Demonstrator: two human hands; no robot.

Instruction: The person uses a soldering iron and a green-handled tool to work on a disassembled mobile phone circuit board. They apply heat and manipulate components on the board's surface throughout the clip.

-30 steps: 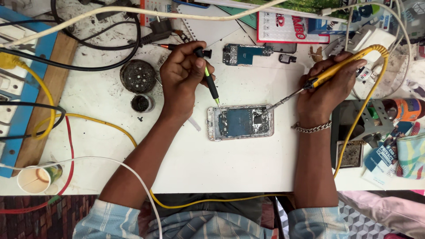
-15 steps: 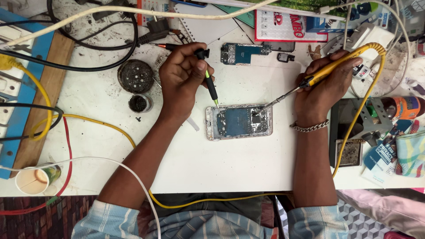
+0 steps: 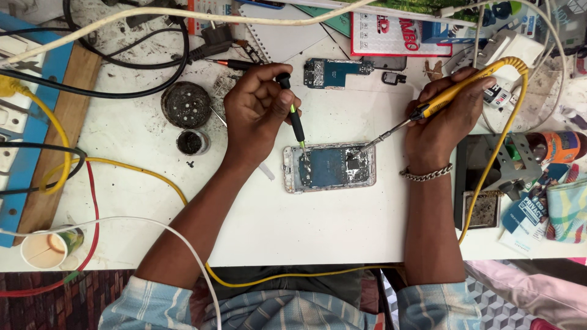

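left hand [image 3: 257, 107] gripping screwdriver [image 3: 295, 122], steadying opened phone [image 3: 329, 167] | right hand [image 3: 449, 116] grasping soldering iron [image 3: 428, 110], touching board lightly, mid-workbench [image 3: 342, 226]

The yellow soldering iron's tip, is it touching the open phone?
Touching. In the head view, the right hand holds the yellow soldering iron, and its metal tip meets the open phone near the upper right corner with no visible gap.

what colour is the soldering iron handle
Yellow, with a yellow cable; the right hand holds the soldering iron, head view.
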